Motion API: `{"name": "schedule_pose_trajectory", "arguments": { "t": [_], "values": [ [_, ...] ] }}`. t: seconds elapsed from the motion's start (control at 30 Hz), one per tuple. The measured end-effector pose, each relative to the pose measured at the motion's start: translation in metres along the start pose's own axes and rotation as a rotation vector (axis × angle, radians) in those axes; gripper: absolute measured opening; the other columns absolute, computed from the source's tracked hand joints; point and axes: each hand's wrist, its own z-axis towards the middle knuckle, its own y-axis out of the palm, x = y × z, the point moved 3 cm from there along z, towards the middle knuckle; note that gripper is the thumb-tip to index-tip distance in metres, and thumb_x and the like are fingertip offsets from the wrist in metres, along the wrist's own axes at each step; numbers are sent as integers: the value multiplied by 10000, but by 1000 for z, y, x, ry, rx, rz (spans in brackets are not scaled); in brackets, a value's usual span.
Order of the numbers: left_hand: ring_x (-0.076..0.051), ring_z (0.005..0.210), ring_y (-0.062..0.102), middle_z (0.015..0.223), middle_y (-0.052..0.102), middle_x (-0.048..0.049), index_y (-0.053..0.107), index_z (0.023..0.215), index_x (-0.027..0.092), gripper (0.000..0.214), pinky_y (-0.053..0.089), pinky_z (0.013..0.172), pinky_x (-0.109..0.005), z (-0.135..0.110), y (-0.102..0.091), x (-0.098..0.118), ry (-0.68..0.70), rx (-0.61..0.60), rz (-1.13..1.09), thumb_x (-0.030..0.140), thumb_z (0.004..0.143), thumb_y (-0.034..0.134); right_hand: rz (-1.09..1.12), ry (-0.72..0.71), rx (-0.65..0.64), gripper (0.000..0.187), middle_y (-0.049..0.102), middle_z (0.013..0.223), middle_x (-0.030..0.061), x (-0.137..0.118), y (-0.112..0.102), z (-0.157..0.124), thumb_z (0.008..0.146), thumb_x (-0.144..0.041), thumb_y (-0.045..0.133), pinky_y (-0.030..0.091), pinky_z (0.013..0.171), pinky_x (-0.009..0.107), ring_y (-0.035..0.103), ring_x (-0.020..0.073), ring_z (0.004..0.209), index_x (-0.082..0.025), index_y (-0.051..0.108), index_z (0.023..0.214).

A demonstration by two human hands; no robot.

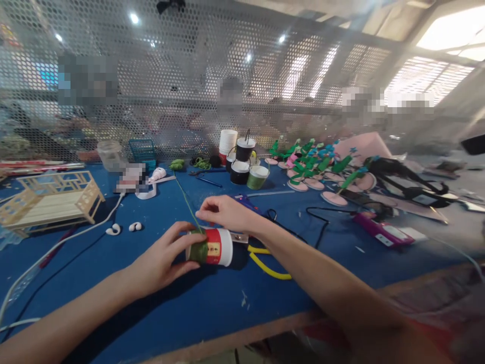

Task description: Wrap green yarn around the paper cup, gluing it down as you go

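Note:
My left hand (166,258) is wrapped round a red and white paper cup (226,247) lying on its side, its open end to the right. Green yarn (186,197) covers the cup's base end and runs back across the table to a small green yarn ball (177,165). Above the cup, my right hand (222,210) is closed in a pinch, its fingertips at the strand. Scissors with yellow handles (271,273) lie under my right forearm, partly hidden by it.
Farther back are black and green yarn-covered cups (258,178), a cup stack (228,141) and green pipe-cleaner plants (303,167). At left stand a wooden model bed (53,199) and white earbuds (135,226). A purple box-shaped item (382,230) and black cable lie right. Perforated metal screen behind.

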Motion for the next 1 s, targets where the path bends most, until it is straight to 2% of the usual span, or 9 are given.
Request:
{"name": "schedule_pose_trajectory", "arguments": {
  "t": [0.07,0.17,0.23,0.27,0.4,0.53,0.7,0.87,1.0],
  "values": [
    [-217,1064,489,1156,415,-108,401,1201,223,354,476,892,-362,1,-2,-1,-17,6,11,214,860,493,-154,75,111,209,587,647,5,7,-21,-2,809,-333,494,409,580,227,542,109,586,-151,561,732],
    [-210,1049,494,1139,433,-104,404,1193,211,346,472,893,-361,2,-5,-3,-24,32,13,203,858,490,-462,289,332,136,636,757,62,26,-58,-11,790,-255,494,400,636,253,582,162,718,-154,584,773],
    [-207,1045,494,1134,438,-104,406,1188,203,341,473,889,-360,2,-6,-4,-15,55,17,205,857,489,-507,364,317,43,632,701,78,42,-70,-16,697,-150,558,385,608,264,585,193,703,-157,578,660],
    [-206,1047,492,1134,437,-103,406,1186,201,337,472,890,-359,2,-6,-4,-12,65,20,207,858,486,-515,400,288,100,611,613,66,51,-73,-18,642,-110,585,375,576,264,581,197,651,-167,552,567],
    [-199,1053,486,1137,431,-99,401,1182,201,325,473,889,-354,3,-7,-4,-9,75,33,218,867,477,-480,471,219,211,541,474,24,78,-65,-22,555,-57,599,356,517,259,556,186,555,-189,479,442],
    [-205,1049,486,1134,427,-108,391,1177,191,331,485,874,-360,4,-9,-3,6,62,53,215,862,490,-378,481,273,57,574,543,13,84,-57,-24,620,-112,573,384,519,253,558,169,568,-165,562,637],
    [-221,1061,481,1141,420,-101,378,1178,217,360,482,880,-394,3,-9,-6,-2,56,92,197,845,514,-186,430,306,187,620,710,25,62,-65,-35,701,-164,537,437,547,235,576,131,612,-134,554,885],
    [-234,1073,472,1166,414,-105,390,1179,230,370,484,874,-402,0,-7,-8,24,71,124,157,838,514,240,257,320,227,566,642,-13,35,-60,-47,674,-306,626,446,504,228,530,100,545,-155,501,790],
    [-222,1061,469,1166,417,-101,418,1159,228,348,483,875,-395,0,-8,-11,20,122,127,132,837,507,340,187,238,228,602,685,0,22,-41,-52,667,-262,626,465,476,226,570,106,540,-167,478,812]
  ]
}}
